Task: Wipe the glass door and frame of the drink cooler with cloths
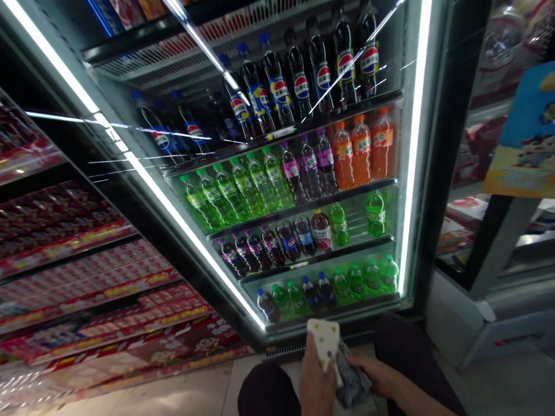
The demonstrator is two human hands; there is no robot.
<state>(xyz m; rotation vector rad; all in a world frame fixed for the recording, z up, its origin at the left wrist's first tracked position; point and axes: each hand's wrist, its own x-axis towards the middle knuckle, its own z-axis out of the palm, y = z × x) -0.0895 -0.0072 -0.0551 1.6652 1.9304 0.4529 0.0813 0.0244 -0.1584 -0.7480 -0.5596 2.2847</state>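
Low in the view, between two dark-clad knees, my left hand (pixel 318 372) is closed around a cream, flat piece (pixel 324 338) with yellow and grey dots. Whether it is a cloth or something stiffer I cannot tell. My right hand (pixel 375 370) grips a crumpled grey cloth (pixel 353 384) just to its right. The cloth hangs down against the dotted piece, and the two overlap. Some fingers of both hands are hidden. Just beyond the hands stands a lit drinks fridge (pixel 418 144) with a glass front carrying bright reflections.
Cola bottles (pixel 277 86), green bottles (pixel 236 185) and orange bottles (pixel 361 151) stand in rows behind the glass. Left of the fridge are shelves of red and pink packs (pixel 125 271). A pale-based cabinet (pixel 507 341) is at right, with a blue-and-yellow poster (pixel 526 133) above. Tiled floor (pixel 195 393) lies below.
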